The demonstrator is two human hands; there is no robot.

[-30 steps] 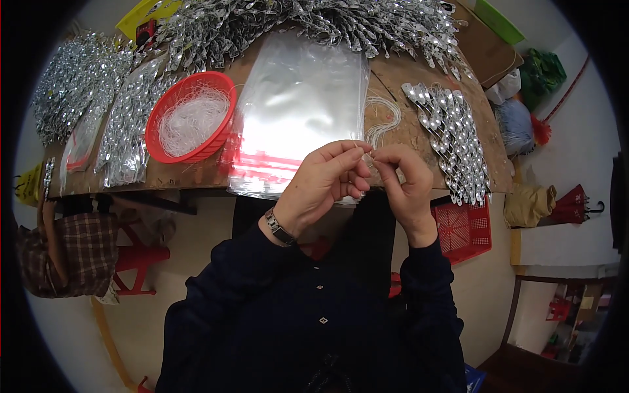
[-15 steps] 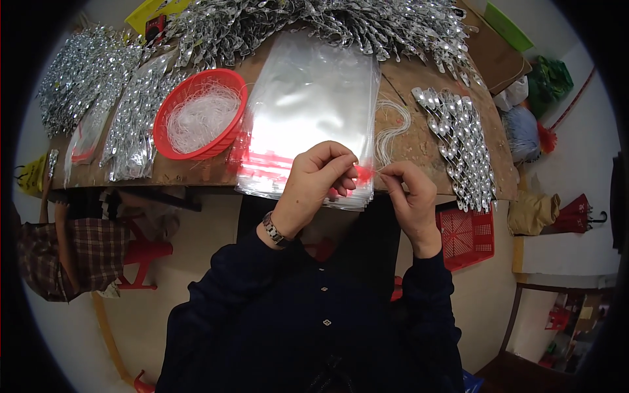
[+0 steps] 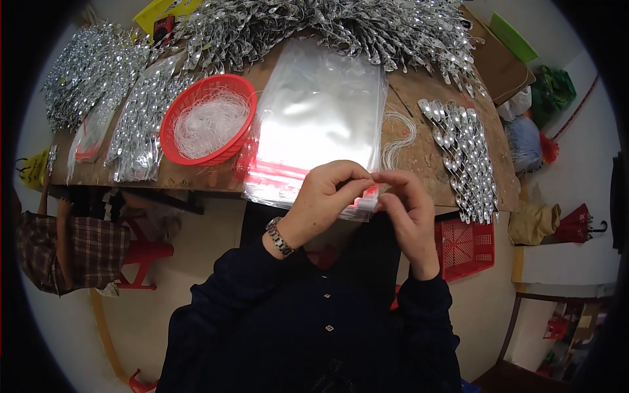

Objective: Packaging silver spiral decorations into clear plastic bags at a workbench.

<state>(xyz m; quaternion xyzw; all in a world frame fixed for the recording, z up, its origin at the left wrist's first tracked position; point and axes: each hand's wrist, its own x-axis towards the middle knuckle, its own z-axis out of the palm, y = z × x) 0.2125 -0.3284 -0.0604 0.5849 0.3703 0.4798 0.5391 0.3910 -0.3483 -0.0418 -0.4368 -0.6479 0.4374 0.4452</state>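
Observation:
My left hand (image 3: 327, 200) and my right hand (image 3: 411, 213) meet above the lower right corner of a stack of clear plastic bags (image 3: 321, 118) with red bands. Thumb and forefinger are pinched together on each hand, around what looks like a fine clear thread, barely visible between the fingertips. A hank of the same pale thread (image 3: 398, 141) lies on the table just right of the bags. Left of the stack, a red plastic basket (image 3: 169, 141) holds a tangle of white thread (image 3: 213, 124). Silver twisted strips (image 3: 462, 160) lie in a flat bunch farther right.
Shiny silver strips (image 3: 314, 26) are heaped along the back of the brown table (image 3: 429, 173), with more piles (image 3: 92, 75) at the left. Beneath the right side is a red crate (image 3: 468, 245). A person in a plaid garment (image 3: 92, 252) is at the left near a red stool (image 3: 141, 252).
My hands have come closer together, fingertips now nearly touching. Both sit slightly lower in the picture, and the whole table view has shifted a little down and right.

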